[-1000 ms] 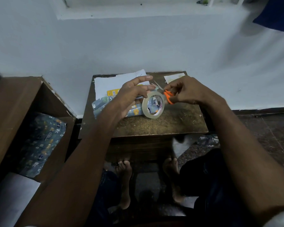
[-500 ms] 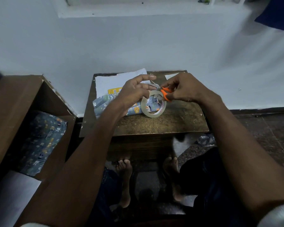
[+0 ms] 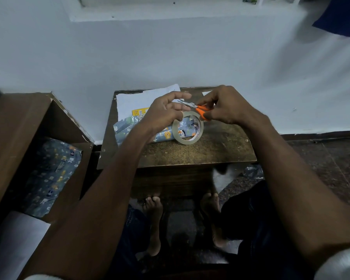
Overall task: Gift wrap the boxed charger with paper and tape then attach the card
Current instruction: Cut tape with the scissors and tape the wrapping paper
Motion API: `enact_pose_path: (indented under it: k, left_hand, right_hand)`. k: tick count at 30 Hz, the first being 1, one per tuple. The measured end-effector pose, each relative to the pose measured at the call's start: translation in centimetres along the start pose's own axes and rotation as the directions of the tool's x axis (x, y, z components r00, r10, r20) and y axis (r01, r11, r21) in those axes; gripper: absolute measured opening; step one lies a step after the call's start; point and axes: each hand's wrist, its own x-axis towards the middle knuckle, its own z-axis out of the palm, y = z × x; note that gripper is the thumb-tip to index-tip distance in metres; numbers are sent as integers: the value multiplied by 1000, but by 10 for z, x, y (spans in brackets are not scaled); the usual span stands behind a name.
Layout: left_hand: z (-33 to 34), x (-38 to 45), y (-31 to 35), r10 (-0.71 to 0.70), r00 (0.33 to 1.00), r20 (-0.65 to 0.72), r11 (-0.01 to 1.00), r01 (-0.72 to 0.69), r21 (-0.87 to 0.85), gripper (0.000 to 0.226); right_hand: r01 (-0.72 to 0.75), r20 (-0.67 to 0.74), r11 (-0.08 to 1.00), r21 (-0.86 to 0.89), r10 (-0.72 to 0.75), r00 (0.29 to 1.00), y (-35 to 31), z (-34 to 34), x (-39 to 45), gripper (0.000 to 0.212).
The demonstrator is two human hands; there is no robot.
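I hold the tape (image 3: 187,128) up over the table (image 3: 210,150) with my left hand (image 3: 162,114). My thumb goes through the ring and my other fingers (image 3: 182,96) stretch out above it. My right hand (image 3: 224,107) grips the scissors (image 3: 198,110) by the orange handles. The blades point at my left fingers, just above the tape.

A second ago the scissors were a bit lower, right beside the ring. Now both hands have come up a little and sit closer together, and the blades are up by my left fingertips. I think I am about to snip a strip of tape. I cannot see the strip itself, because it is clear and thin.

The gift (image 3: 141,128) lies on the table just behind the tape, partly under my left wrist. Blue animal paper covers most of it. A bit of the yellow box (image 3: 138,112) pokes out behind it, so the wrap is not shut yet. White paper (image 3: 137,100) lies behind the gift. A small white thing (image 3: 207,92) sits behind my right hand. It may be the card, but I cannot tell.

Far to the left of the table, a brown box (image 3: 18,128) holds more blue paper (image 3: 51,174).

The cut strip should go on the loose paper. The card comes last.
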Motion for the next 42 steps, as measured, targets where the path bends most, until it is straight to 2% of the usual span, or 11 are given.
enact_pose_path:
  k: [10, 12, 15, 18, 26, 28, 30, 33, 36, 39, 42]
  left_hand:
    - [0, 1, 2, 0, 1000, -8, 999, -1, -34, 73]
    - [2, 2, -1, -6, 999, -41, 999, 3, -55, 73]
    - [4, 2, -5, 11, 995, -100, 996, -19, -83, 70]
    - [8, 2, -5, 45, 990, -131, 995, -56, -86, 65]
    - [27, 8, 8, 132, 990, -56, 991, -133, -21, 58]
    - [30, 9, 9, 135, 990, -33, 991, -136, -20, 57]
    - [29, 9, 9, 132, 991, -28, 990, -133, -40, 57]
    - [28, 7, 8, 122, 992, -26, 990, -124, -73, 57]
    - [31, 7, 8, 152, 982, -108, 982, -163, -94, 59]
    - [37, 6, 10, 186, 954, -235, 961, -226, -157, 64]
    - [40, 6, 9, 183, 946, -269, 948, -242, -207, 68]
  right_hand:
    - [-5, -34, 998, -65, 3, 999, 2, -5, -3, 38]
    - [-82, -72, 992, -91, 75, 995, 8, -7, -4, 35]
    - [-310, -132, 927, -211, 288, 949, 25, 2, 0, 35]
    - [-429, -96, 861, -273, 419, 903, 28, 23, 5, 27]
    - [-380, -194, 855, -353, 330, 924, 10, 37, 5, 32]
    - [-301, -151, 923, -241, 271, 951, 10, 29, 3, 32]
    - [-154, 1, 987, 36, 154, 988, 8, 19, -2, 41]
    - [-81, 127, 926, 369, 37, 991, 7, 12, -11, 39]
    - [-136, 137, 888, 440, 83, 987, 10, 15, -9, 7]
    - [-157, 128, 859, 487, 108, 986, 13, 15, -7, 6]
    - [-137, 125, 857, 497, 85, 988, 11, 12, -6, 5]
